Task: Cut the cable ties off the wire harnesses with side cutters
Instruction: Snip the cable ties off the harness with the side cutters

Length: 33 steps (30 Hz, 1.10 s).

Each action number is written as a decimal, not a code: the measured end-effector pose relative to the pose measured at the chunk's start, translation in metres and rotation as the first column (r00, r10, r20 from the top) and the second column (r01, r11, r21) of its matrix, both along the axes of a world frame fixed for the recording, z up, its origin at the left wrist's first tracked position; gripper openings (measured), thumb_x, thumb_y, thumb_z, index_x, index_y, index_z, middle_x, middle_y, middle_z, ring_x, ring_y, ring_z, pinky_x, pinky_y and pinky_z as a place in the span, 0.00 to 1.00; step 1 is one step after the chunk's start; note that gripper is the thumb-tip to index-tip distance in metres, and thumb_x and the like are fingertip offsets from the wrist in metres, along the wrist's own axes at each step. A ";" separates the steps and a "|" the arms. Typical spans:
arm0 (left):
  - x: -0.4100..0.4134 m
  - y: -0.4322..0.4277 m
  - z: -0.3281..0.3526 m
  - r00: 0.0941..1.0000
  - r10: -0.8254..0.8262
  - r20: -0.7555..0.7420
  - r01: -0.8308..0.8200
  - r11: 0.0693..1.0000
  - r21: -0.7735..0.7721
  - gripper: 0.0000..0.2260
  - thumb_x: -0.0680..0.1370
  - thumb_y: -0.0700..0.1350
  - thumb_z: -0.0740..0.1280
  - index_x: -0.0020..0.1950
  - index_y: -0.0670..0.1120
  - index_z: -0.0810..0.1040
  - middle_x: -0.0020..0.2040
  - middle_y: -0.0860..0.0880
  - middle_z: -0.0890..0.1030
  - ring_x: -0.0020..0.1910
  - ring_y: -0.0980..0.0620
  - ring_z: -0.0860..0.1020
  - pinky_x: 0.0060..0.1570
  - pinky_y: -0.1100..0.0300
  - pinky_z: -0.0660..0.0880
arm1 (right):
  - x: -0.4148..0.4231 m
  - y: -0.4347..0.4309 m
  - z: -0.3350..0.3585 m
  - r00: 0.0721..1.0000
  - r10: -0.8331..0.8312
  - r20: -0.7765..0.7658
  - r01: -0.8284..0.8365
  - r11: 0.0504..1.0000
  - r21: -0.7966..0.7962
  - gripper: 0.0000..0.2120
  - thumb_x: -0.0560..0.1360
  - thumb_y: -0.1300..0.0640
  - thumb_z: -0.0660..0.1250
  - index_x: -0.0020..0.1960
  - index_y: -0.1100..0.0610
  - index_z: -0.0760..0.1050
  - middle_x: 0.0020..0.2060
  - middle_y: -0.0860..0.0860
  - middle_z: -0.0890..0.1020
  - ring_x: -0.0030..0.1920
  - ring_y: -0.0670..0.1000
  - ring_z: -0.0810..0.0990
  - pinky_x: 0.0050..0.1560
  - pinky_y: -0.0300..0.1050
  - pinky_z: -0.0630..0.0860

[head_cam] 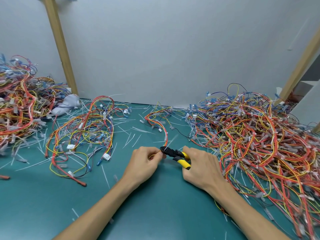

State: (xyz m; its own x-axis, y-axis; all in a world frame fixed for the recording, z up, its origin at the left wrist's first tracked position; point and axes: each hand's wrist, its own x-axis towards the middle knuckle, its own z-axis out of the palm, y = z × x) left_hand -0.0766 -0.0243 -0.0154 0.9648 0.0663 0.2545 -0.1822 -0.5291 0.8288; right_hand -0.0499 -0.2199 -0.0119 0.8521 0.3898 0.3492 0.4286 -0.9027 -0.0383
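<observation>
"What do the hands hold?"

"The left hand [145, 161] pinches the near end of a red and yellow wire harness [165, 134]; the right hand [200, 168] grips the yellow handles of the side cutters [174, 152]; the black tip sits at the wires, just beside the left fingers."

"Where are the other harnesses?"

"A big pile [259, 135] lies on the right of the green table [155, 205]; another pile [19, 104] lies far left; white cut ties [105, 176] lie all about."

Teal mat [152, 210] carries wire harness heaps [259, 135], scattered cut cable ties [105, 175], grey cap [69, 103] rear left.
</observation>
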 end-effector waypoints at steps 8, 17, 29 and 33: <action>0.000 0.000 0.000 1.000 -0.003 0.014 0.003 1.000 -0.002 0.09 0.78 0.43 0.66 0.41 0.48 0.84 0.22 0.56 0.69 0.26 0.58 0.65 0.29 0.67 0.63 | 0.002 0.000 0.001 0.998 0.018 -0.061 -0.017 1.000 0.022 0.08 0.65 0.50 0.59 0.39 0.52 0.61 0.29 0.48 0.69 0.33 0.56 0.70 0.31 0.46 0.65; 0.000 0.001 -0.001 1.000 -0.003 0.004 0.003 1.000 -0.020 0.09 0.78 0.43 0.65 0.41 0.47 0.84 0.22 0.57 0.69 0.26 0.57 0.66 0.28 0.67 0.63 | 0.002 0.001 0.000 0.999 0.016 -0.052 -0.016 1.000 0.014 0.08 0.64 0.49 0.56 0.39 0.52 0.61 0.29 0.49 0.68 0.33 0.56 0.70 0.30 0.46 0.64; 0.000 0.001 -0.001 0.998 -0.022 0.055 0.021 1.000 0.019 0.09 0.78 0.44 0.65 0.41 0.45 0.82 0.28 0.52 0.64 0.29 0.55 0.60 0.29 0.62 0.58 | 0.001 0.000 0.000 0.999 0.026 0.045 -0.026 1.000 0.017 0.14 0.66 0.50 0.66 0.50 0.51 0.69 0.40 0.46 0.73 0.42 0.53 0.72 0.38 0.45 0.60; 0.000 0.002 -0.002 0.997 -0.035 0.063 0.035 0.999 0.001 0.09 0.78 0.43 0.65 0.42 0.48 0.84 0.28 0.52 0.66 0.29 0.56 0.61 0.29 0.64 0.59 | 0.000 0.000 0.002 1.000 0.025 0.017 -0.025 0.999 0.020 0.11 0.66 0.51 0.65 0.45 0.49 0.65 0.35 0.45 0.69 0.38 0.53 0.69 0.34 0.45 0.59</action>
